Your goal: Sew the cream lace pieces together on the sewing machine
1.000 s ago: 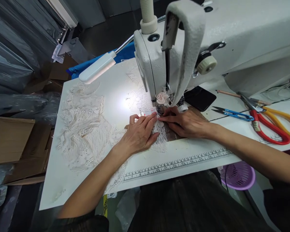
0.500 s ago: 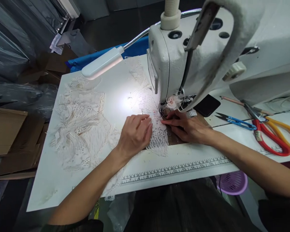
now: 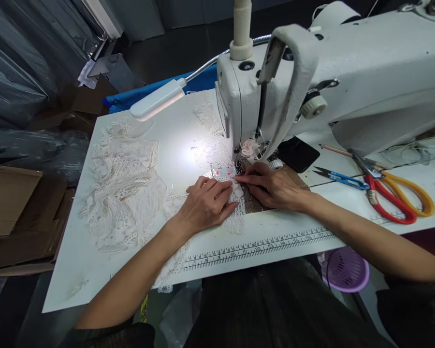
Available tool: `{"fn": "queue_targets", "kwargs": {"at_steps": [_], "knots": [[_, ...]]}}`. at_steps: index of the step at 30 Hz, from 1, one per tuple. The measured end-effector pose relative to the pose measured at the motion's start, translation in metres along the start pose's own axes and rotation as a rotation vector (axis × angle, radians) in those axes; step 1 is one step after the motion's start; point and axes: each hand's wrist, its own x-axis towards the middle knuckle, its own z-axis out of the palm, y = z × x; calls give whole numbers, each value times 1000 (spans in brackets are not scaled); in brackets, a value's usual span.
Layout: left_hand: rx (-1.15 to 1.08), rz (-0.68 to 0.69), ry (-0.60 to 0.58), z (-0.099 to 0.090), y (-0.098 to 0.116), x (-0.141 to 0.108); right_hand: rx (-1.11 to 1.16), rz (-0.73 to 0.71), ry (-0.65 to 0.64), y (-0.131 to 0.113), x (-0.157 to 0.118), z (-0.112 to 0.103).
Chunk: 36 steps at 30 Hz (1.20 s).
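Lace strip (image 3: pixel 235 223) noted below the head of a white sewing machine (image 3: pixel 348 72), between the middle of the tabletop (image 3: pixel 76 270) and its near edge; the strip is partly covered by the left hand (image 3: pixel 207 200), which is laid palm down with fingers close together and fingertips on the lace; whether any fold is pinched under that palm cannot be told. Lace is touched at its right side by the extended forefinger of the right hand (image 3: pixel 271 186), the other fingers being bent beneath; a pinch there cannot be confirmed, the thumb being mostly hidden. Brown panel (image 3: pixel 257 206) partly covered by the right hand; a pale fabric rosette (image 3: pixel 249 148) seen near the needle area, just beyond that hand.

Large lace heap (image 3: pixel 125 193) spread along the left part of the tabletop, well short of its far left corner; light is cast on the surface by a white lamp (image 3: pixel 157 99) near the far edge. To the right of the right hand, a black phone (image 3: pixel 299 153), blue snips (image 3: pixel 342 179) and red-and-orange-handled scissors (image 3: pixel 391 195) are laid; a ruler scale (image 3: pixel 257 249) is printed along the near edge; purple basket (image 3: pixel 348 270) seen below that edge.
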Motion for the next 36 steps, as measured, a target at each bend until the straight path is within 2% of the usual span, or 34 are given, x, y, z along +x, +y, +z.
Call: {"fn": "queue_targets", "kwargs": {"at_steps": [4,9,14,18,22,29,36], "knots": [[-65,11,-28,-16,-1,-1,-51,24,-26,0,0,1],[-337,148,-157,-25,1,-13,-26,32,-44,1,1,1],[-379,132,-64,-14,4,-23,-103,-76,-77,1,4,2],[-380,113,10,-9,7,-22,-152,-76,-70,-1,3,3],[-377,91,64,-8,10,-20,-93,-88,-20,1,-1,5],[-377,58,-18,-7,10,-19,58,-104,20,9,-5,8],[-449,34,36,-7,9,-20,166,-7,41,7,-7,-1]]}}
